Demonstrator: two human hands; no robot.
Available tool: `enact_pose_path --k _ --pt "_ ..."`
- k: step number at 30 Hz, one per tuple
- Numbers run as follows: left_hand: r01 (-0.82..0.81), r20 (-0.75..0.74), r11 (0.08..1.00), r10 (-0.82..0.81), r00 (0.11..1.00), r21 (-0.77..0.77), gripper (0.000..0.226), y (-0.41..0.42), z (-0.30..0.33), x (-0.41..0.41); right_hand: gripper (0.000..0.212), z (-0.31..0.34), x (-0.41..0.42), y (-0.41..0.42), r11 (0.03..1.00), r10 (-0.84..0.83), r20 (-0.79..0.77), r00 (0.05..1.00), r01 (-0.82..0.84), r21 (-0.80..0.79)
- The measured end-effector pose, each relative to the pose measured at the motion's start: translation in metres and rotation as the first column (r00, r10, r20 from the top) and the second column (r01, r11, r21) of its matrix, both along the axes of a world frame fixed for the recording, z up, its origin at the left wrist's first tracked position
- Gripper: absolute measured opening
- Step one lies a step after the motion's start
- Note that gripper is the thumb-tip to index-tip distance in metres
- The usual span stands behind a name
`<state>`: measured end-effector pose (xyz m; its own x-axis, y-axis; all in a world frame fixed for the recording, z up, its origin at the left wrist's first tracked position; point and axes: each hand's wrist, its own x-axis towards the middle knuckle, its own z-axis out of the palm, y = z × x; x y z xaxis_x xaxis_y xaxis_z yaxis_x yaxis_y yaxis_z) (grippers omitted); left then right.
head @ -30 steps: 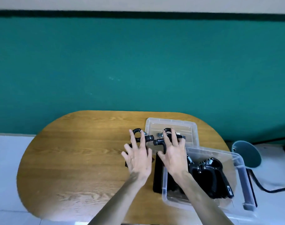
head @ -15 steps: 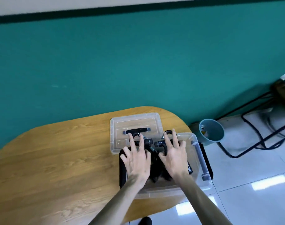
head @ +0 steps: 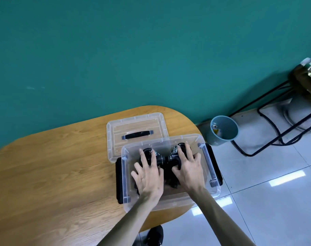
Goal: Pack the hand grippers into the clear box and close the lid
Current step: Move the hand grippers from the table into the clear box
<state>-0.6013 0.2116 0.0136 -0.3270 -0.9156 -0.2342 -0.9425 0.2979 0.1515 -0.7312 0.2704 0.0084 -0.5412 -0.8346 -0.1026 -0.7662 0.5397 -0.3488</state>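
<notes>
Item: hand grippers (head: 166, 159), black, inside the clear box (head: 213, 172) on the table (head: 62, 166). My left hand (head: 147, 176) and right hand (head: 187, 168) press them flat, fingers spread. Method: I seat all below the rim. Lid (head: 136, 128) lies behind, off.

The table (head: 53, 166) is warm honey-brown with wood grain, the wall (head: 133, 50) behind it flat teal. The box (head: 170, 203) and lid (head: 135, 119) are see-through, with black latches and handle; the hand grippers (head: 166, 159) inside are black (silvery springs glinting). The bin (head: 224, 130) is grey-blue, the floor (head: 266, 201) glossy white tile.
</notes>
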Motion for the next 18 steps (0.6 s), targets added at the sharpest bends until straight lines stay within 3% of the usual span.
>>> enact_pose_path --k 18 --pt "-0.078 0.016 0.994 0.077 0.997 0.075 0.072 -0.002 -0.011 -0.013 0.075 -0.020 -0.004 -0.007 0.988 0.052 -0.003 0.999 -0.051 0.144"
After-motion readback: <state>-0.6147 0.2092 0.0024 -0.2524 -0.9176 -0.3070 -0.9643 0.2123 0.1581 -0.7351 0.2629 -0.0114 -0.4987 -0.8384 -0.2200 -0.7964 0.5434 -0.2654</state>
